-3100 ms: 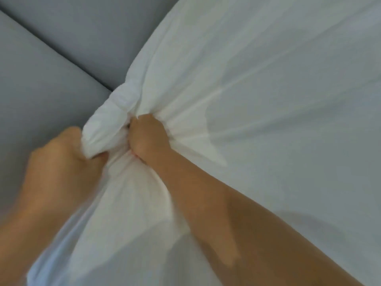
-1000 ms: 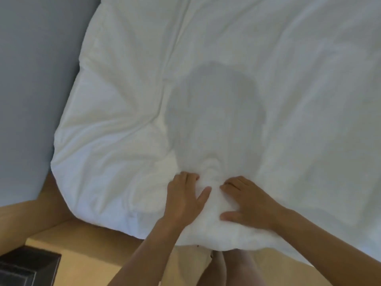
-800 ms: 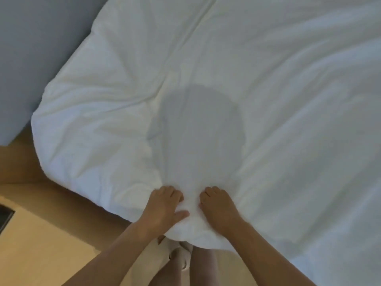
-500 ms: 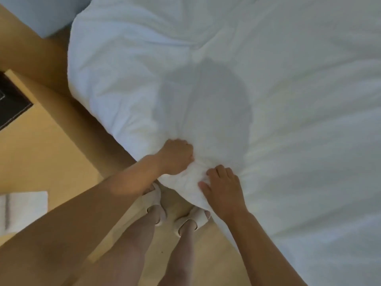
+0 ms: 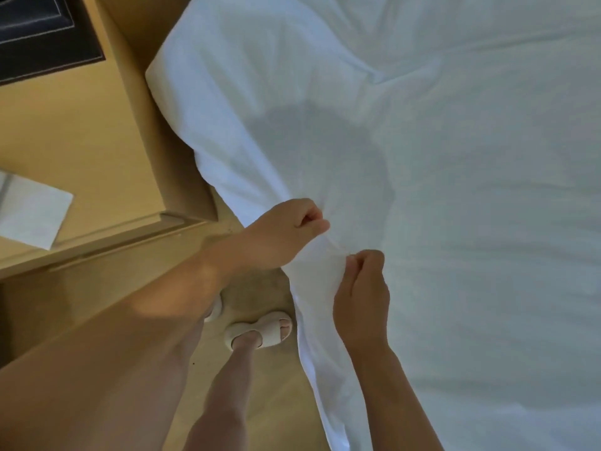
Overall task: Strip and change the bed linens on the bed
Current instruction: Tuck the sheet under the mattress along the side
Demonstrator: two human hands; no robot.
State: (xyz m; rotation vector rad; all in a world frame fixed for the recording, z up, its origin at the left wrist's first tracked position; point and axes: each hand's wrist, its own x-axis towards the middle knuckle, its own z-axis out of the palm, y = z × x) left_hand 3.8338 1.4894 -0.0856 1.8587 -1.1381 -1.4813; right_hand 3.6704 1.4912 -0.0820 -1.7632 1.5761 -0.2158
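Duvet: We find the white duvet (image 5: 455,222) spread over the bed, filling the right and upper parts of the view. Its rounded corner lies upper left, beside the wooden nightstand (image 5: 97,141).
Duvet edge: The near edge hangs over the bedside toward the floor (image 5: 279,402), below the two hands.
Left hand (image 5: 283,232): Fingers curled tight, pinching a fold of the duvet at its edge.
Right hand (image 5: 362,297): Near the left hand but not touching it. Thumb and curled fingers pinch the same raised fold from the bed side.
Nightstand top: We note a white paper (image 5: 32,213) and a dark pad (image 5: 42,34).
Floor: A pale slipper (image 5: 260,332) stands close to the hanging edge.
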